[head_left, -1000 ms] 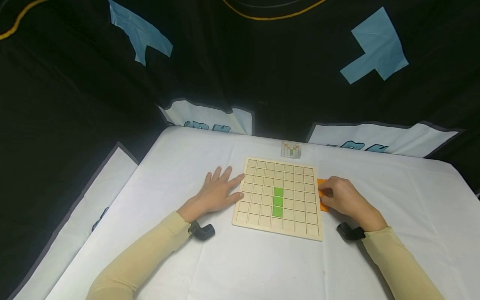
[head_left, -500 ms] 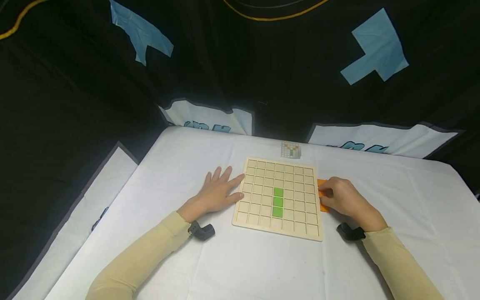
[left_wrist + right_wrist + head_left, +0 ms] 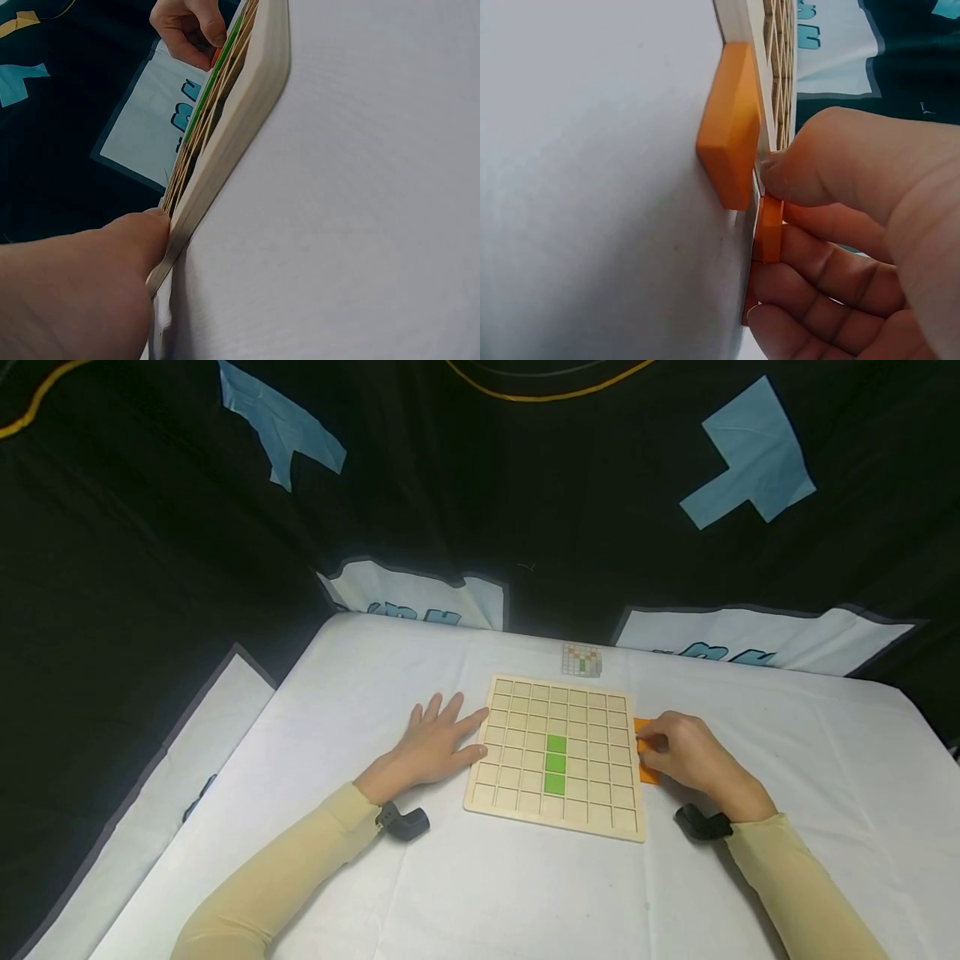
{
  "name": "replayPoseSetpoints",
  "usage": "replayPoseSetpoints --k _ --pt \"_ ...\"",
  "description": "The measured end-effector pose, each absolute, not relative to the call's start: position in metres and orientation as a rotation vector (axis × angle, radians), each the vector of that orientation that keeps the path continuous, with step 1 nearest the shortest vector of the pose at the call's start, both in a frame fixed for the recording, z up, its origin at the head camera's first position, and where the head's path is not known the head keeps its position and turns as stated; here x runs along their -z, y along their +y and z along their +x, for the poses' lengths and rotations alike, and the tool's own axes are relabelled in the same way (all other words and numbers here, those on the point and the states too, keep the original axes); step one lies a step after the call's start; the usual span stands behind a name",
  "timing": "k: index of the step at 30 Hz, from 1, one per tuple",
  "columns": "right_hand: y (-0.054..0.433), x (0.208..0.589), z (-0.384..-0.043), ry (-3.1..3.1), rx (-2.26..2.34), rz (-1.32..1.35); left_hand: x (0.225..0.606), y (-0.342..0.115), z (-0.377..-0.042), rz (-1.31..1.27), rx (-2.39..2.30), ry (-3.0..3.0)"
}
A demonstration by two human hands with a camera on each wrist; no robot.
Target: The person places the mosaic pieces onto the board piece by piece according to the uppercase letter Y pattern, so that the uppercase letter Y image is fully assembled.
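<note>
A square wooden grid board (image 3: 513, 797) lies on the white table, with a column of three green tiles (image 3: 556, 762) in its cells. My left hand (image 3: 431, 752) lies spread at the board's left edge, its thumb and index finger touching the frame. Along the right edge sit orange tiles (image 3: 648, 774), partly covered by my right hand (image 3: 678, 752). In the right wrist view, one orange tile (image 3: 731, 127) lies beside the board. Thumb and curled fingers of the right hand pinch another small orange tile (image 3: 771, 229); more orange shows under the lower fingers.
A small transparent card printed with a coloured grid (image 3: 582, 660) lies behind the board. Black curtains (image 3: 450, 485) with blue tape patches surround the table's back and left side. White tablecloth (image 3: 465, 893) spreads in front of the board.
</note>
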State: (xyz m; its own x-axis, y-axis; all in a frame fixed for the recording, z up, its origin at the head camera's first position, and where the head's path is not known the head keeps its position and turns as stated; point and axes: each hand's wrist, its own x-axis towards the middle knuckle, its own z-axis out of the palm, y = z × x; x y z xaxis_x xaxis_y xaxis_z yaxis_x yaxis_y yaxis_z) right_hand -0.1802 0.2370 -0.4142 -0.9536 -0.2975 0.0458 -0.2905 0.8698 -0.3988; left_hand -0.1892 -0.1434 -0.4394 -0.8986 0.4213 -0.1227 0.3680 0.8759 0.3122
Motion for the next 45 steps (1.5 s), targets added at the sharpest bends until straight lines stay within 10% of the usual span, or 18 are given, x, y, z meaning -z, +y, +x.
replayPoseSetpoints --k 45 --pt "0.19 0.399 -0.201 3.008 0.712 -0.767 0.437 -0.141 -0.19 0.596 -0.42 2.847"
